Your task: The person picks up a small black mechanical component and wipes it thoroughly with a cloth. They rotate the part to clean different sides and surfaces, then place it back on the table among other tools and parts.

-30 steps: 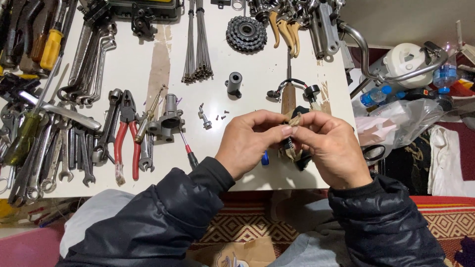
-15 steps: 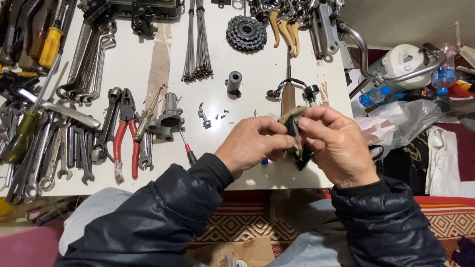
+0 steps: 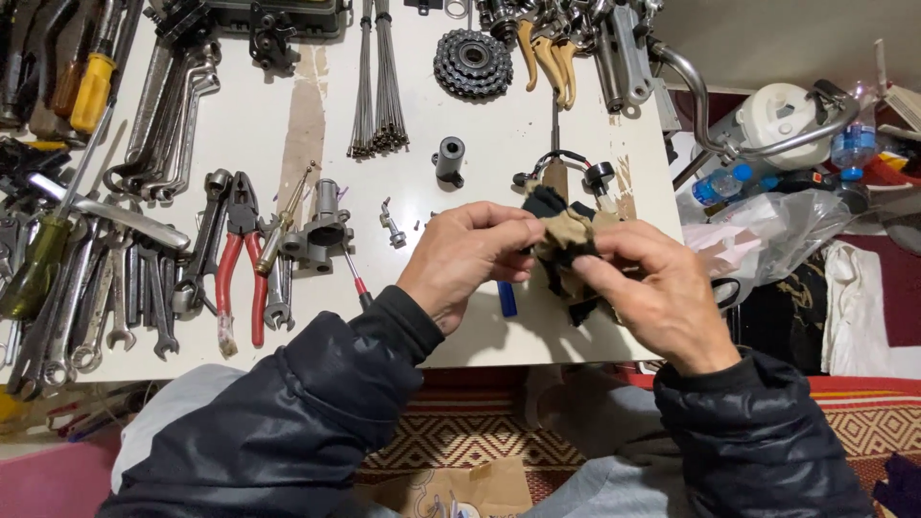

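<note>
Both of my hands are together over the near right part of the white table [image 3: 460, 125]. My left hand [image 3: 465, 259] and my right hand [image 3: 648, 288] pinch a dirty tan and black rag [image 3: 564, 238] bunched between the fingertips. Whatever is wrapped inside the rag is hidden. A blue-tipped tool [image 3: 507, 299] shows just under my left hand. Behind the rag lie a wooden-handled tool [image 3: 555, 173] and a black wired part [image 3: 600, 176].
Red-handled pliers [image 3: 240, 259], several wrenches [image 3: 144, 288], screwdrivers [image 3: 82, 86] and a grey metal hub part [image 3: 324, 230] fill the left. Spokes [image 3: 376, 86] and a cog cluster [image 3: 472, 63] lie at the back. A handlebar [image 3: 710, 115], plastic bag [image 3: 767, 230] and bottles [image 3: 854, 144] crowd the right.
The rag was a thin strip between my fingertips; now it is bunched wider and turned, with my right hand lower and my left hand slightly higher.
</note>
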